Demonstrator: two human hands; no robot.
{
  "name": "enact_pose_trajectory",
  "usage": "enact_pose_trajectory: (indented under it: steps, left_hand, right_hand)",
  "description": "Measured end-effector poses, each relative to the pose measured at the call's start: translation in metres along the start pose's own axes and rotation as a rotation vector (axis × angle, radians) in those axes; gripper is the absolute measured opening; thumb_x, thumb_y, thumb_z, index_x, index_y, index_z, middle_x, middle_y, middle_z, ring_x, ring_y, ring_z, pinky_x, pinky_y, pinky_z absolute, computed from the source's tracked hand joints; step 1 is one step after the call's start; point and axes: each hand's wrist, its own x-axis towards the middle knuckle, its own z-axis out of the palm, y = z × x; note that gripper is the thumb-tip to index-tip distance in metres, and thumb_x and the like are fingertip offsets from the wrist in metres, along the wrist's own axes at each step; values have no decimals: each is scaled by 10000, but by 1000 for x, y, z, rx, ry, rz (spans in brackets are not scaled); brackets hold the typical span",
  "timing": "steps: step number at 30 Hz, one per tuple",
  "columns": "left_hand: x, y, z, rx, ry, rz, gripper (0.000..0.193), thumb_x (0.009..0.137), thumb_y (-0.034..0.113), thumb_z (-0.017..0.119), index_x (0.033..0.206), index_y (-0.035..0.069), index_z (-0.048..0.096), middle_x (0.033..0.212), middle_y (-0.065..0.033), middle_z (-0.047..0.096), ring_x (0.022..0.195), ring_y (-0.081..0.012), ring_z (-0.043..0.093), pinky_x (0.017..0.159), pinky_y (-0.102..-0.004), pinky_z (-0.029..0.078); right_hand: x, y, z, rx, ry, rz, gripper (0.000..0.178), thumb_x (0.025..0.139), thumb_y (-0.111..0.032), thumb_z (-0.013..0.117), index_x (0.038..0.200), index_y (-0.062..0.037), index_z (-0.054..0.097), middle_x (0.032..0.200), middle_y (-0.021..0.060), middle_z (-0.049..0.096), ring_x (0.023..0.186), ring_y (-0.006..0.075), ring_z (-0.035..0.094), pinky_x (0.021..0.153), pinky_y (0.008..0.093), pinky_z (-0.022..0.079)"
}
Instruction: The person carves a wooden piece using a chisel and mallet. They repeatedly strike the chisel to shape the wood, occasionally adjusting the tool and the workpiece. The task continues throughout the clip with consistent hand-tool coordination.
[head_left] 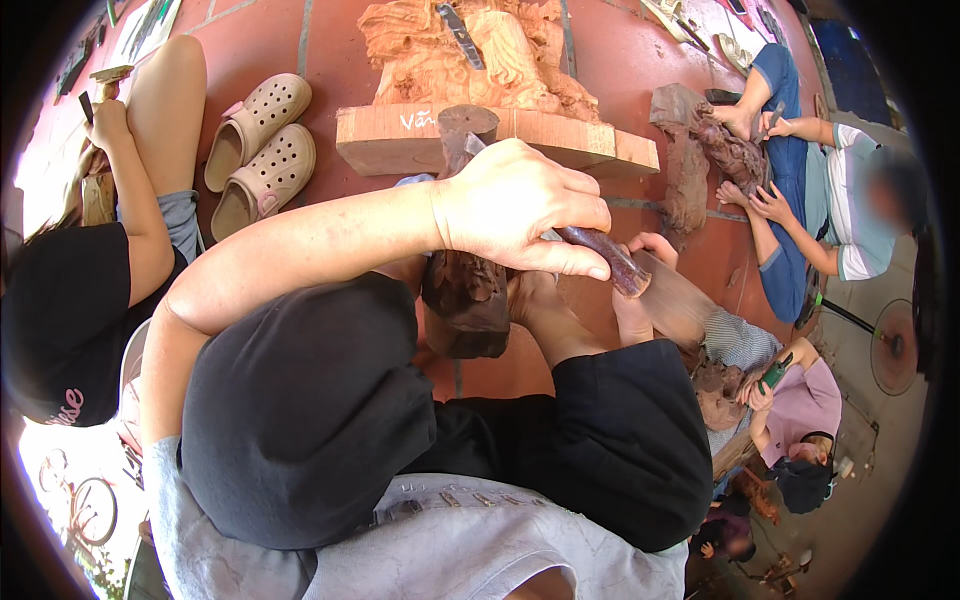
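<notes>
My left hand (525, 205) grips a chisel (605, 257) by its reddish-brown handle. The blade shows past my knuckles, pointing to the far end of a dark carved wood piece (468, 310). That piece stands between my bare feet (535, 300), its middle hidden under my left hand and wrist. Just beyond the handle's butt, what appears to be my right hand (655, 250) shows in part, fingers curled. A blurred brown, streaked shape (680, 305) lies against it; its kind is unclear. My right forearm is mostly hidden by my raised, black-trousered knee (640, 450).
Ahead stands a large orange wood carving (490, 60) on a thick plank base (380, 150), with a dark tool on top. Beige clogs (265, 165) sit left. Co-workers carve at left and right; a fan (893, 345) stands at right.
</notes>
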Motion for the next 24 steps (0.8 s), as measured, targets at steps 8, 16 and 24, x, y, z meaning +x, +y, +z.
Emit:
enact_pose_trajectory:
  steps: [8, 16, 24]
  left_hand:
    - [-1, -2, 1, 16, -17, -2, 371, 828, 452, 770, 944, 113, 675, 748, -28, 615, 636, -260, 649, 527, -351, 498]
    - [-1, -1, -1, 33, -52, -59, 365, 857, 456, 741, 949, 109, 676, 756, -41, 619, 673, -267, 665, 551, -358, 513]
    - [-1, 6, 5, 31, -81, -45, 402, 853, 485, 737, 900, 94, 657, 740, -57, 571, 628, -286, 628, 549, -374, 500]
  right_hand:
    - [-1, 15, -9, -35, -21, -11, 436, 870, 89, 681, 1221, -86, 491, 999, 40, 532, 903, 125, 527, 835, 281, 466]
    - [3, 11, -5, -115, -24, -73, 415, 834, 75, 714, 1182, -82, 550, 962, 43, 546, 847, 134, 544, 800, 265, 470]
    - [2, 12, -6, -61, 27, -50, 425, 883, 70, 683, 1235, -69, 488, 1001, 38, 539, 888, 127, 532, 850, 273, 460]
